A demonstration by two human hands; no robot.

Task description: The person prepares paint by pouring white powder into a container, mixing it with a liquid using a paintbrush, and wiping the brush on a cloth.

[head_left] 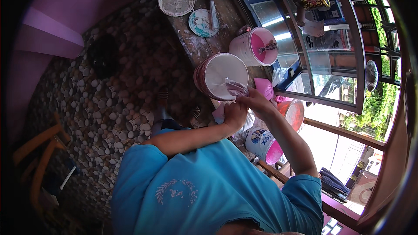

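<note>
- Table (182,27): floor (126,100) to its left, glazed frame (320,99) to its right.
- Dish (176,2): on the table's far end; plate (199,21) nearer and right, spatula (213,15) over its right side.
- Front bucket (217,72): before and left of rear bucket (242,48).
- Tool (237,88): in the right hand (257,102), over the front bucket's mouth.
- Left hand (235,115): just left of the right.
- Side bucket (257,142): right of both hands.

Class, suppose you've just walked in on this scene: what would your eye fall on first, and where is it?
The bright pink paint, in a white bucket right of top centre, stands out first. Next come the turquoise T-shirt across the lower middle and the right hand, gripping a pale, glossy item at a reddish-sided bucket's mouth. Pebble-patterned flooring spreads over the left.
</note>
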